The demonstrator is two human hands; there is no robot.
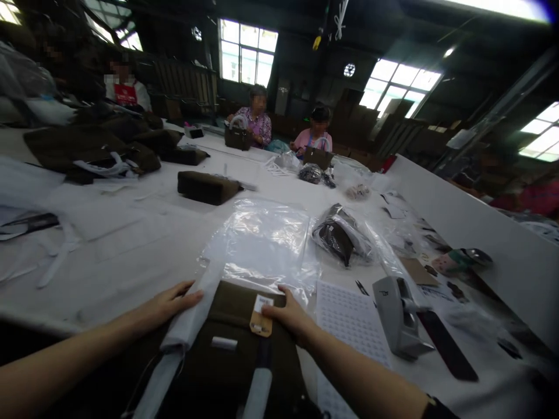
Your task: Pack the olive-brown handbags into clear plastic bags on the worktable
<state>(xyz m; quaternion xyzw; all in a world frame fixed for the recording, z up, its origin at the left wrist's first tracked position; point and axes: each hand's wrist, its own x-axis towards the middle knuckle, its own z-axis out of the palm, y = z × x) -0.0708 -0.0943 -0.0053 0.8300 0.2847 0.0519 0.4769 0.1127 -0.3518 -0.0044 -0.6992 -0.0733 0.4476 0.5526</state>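
Note:
A dark olive handbag (231, 355) lies at the table's near edge right in front of me, its handles wrapped in white paper. My left hand (172, 302) rests flat on the white-wrapped left side of the bag, fingers spread. At the bag's top edge my right hand (290, 314) holds a small tan hang tag (261, 317) with a white label. A stack of clear plastic bags (262, 241) lies just beyond the handbag.
To the right lie a white sticker sheet (349, 320), a grey tagging gun (397, 317) and a plastic-wrapped dark item (338, 235). Another dark bag (207, 187) lies mid-table, with several more at far left. People sit working at the far end. A white partition (480, 233) borders the right.

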